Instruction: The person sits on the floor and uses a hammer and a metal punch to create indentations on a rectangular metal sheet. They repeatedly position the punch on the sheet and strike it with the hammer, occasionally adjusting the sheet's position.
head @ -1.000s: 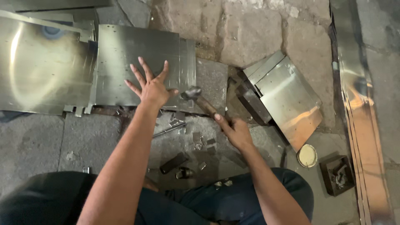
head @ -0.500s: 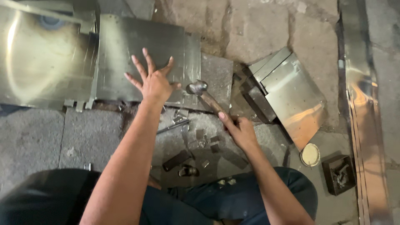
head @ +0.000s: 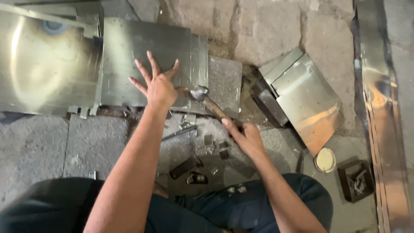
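My left hand point(head: 158, 86) lies open, fingers spread flat on the metal sheet point(head: 146, 60), pinning it to the stone floor point(head: 267, 26). My right hand point(head: 246, 137) grips the hammer point(head: 209, 102) by its handle. The hammer's long axis runs up-left from that hand, its head at the sheet's lower right edge, just beside my left thumb.

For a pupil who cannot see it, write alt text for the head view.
A right hand holds a wooden-handled steel hammer, its head on the edge of a flat grey sheet-metal panel that the spread left hand presses onto the stone floor.
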